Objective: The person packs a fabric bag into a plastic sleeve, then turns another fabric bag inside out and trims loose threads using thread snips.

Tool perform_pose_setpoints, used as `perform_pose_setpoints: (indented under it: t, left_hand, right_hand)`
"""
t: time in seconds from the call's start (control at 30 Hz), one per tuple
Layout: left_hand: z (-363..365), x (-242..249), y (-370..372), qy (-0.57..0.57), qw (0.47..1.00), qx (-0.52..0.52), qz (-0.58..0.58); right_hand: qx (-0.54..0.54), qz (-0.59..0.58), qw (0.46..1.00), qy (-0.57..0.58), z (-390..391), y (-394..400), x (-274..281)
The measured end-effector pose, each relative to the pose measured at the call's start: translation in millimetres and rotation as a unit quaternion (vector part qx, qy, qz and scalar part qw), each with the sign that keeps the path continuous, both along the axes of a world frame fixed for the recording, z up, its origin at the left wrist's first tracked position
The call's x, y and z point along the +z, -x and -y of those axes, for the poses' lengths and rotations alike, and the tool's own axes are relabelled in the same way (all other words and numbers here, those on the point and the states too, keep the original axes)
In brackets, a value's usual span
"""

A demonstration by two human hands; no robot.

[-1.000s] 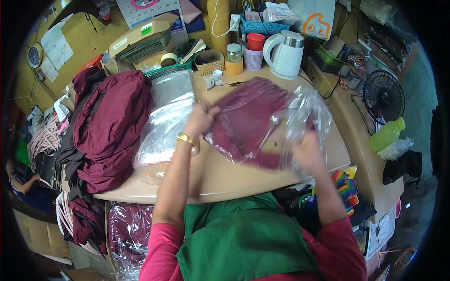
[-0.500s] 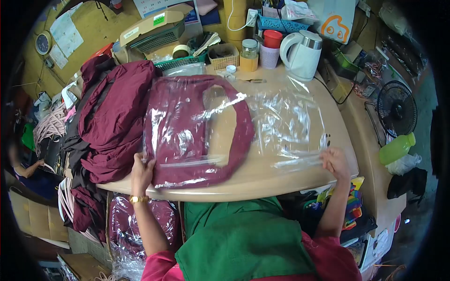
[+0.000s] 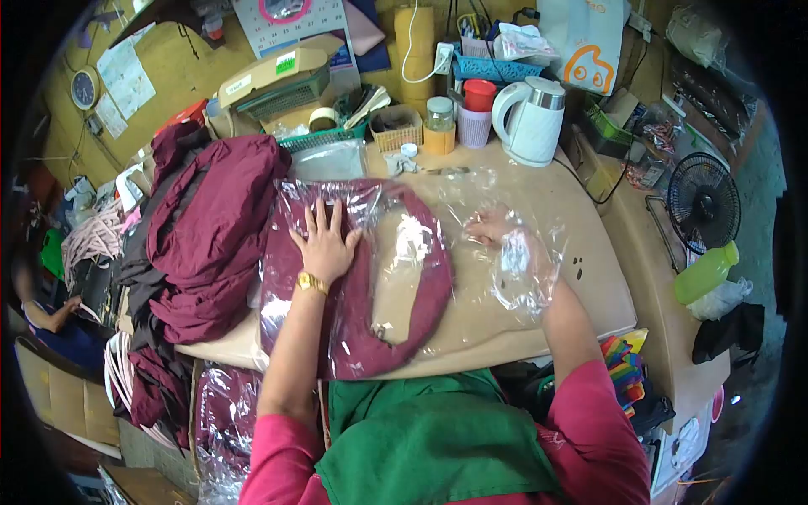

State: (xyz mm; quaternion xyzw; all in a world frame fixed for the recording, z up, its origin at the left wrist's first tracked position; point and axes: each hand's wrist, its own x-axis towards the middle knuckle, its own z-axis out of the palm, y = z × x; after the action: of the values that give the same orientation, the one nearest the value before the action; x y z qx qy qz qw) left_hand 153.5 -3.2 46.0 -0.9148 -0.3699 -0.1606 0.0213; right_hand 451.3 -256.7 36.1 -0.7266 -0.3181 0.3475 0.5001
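A maroon cloth item (image 3: 286, 244) with a long curved strap (image 3: 433, 286) lies on the table inside a clear plastic bag (image 3: 412, 240). My left hand (image 3: 328, 244), with a gold watch at its wrist, presses flat on the bagged cloth, fingers spread. To the right, my right hand (image 3: 492, 227) is among the loose, crumpled end of the plastic, fingers curled on it. Shiny film overlaps that wrist, so parts of the hand are obscured. Left of the bag rises a pile of maroon and dark cloth (image 3: 210, 210).
Along the back of the table (image 3: 581, 311) stand a white electric kettle (image 3: 530, 122), a glass jar (image 3: 439, 114), a red cup (image 3: 479, 95) and several baskets. A black fan (image 3: 704, 202) and a green bottle (image 3: 705, 273) are at right. Another person's arm (image 3: 59, 313) shows at far left.
My left hand has gone from the bag's lower left corner up onto the cloth and spread flat. My right hand has moved up and left, bunching the plastic's loose end inward.
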Motion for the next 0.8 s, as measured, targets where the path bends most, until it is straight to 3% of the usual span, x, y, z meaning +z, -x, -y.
perform_pose_setpoints:
  t: [0.2,0.23,0.27,0.33,0.37,0.43,0.47,0.53,0.6,0.63,0.67,0.73,0.77,0.8]
  left_hand:
    - [26.6,16.3,4.8,0.077,0.997,0.003,-0.025]
    - [24.8,20.2,0.9,0.044,0.999,-0.011,-0.017]
    - [23.5,21.1,-3.2,0.014,1.0,-0.024,-0.01]
    - [6.5,28.4,-19.2,-0.035,0.998,-0.026,0.04]
    - [-4.9,34.5,-29.5,-0.054,0.997,-0.027,0.051]
    - [-36.3,26.1,-52.0,-0.1,0.99,-0.06,0.072]
    - [-42.7,23.0,-57.6,-0.065,0.995,-0.065,0.036]
    - [-46.0,24.9,-67.9,-0.032,0.997,-0.073,0.006]
    - [-41.6,22.3,-71.2,-0.013,0.993,-0.107,0.055]
    - [-42.9,21.4,-72.7,-0.011,0.992,-0.111,0.054]
    - [-45.5,19.7,-71.3,0.025,0.993,-0.084,0.077]
    - [-55.3,23.3,-64.7,0.098,0.988,-0.053,0.104]
    - [-61.8,19.3,-62.9,0.056,0.992,-0.04,0.109]
    - [-64.9,16.6,-62.3,0.051,0.992,-0.043,0.105]
  right_hand:
    - [-0.199,0.153,0.963,0.094,120.6,-74.0,4.9]
    - [-0.218,0.16,0.961,0.05,147.4,-73.1,12.2]
    - [-0.203,0.11,0.969,-0.084,162.4,-57.5,26.5]
    - [-0.106,-0.069,0.949,-0.29,155.0,36.2,83.1]
    - [-0.073,0.086,0.966,-0.235,157.3,61.4,74.0]
    - [0.035,0.117,0.992,-0.04,157.3,97.2,77.6]
    - [0.104,-0.011,0.99,0.09,158.6,109.5,86.0]
    - [0.058,0.003,0.994,0.09,186.5,105.1,66.1]
    - [0.014,0.015,0.995,0.093,228.4,88.1,34.6]
    - [-0.008,0.021,0.999,0.042,255.0,75.9,15.2]
    - [-0.028,0.027,0.999,-0.007,278.0,66.5,2.0]
    - [-0.115,0.058,0.992,0.001,307.0,57.4,-7.2]
    - [-0.116,0.056,0.992,0.004,316.0,53.7,-7.8]
    - [-0.216,0.224,0.943,0.119,318.1,49.9,-1.8]
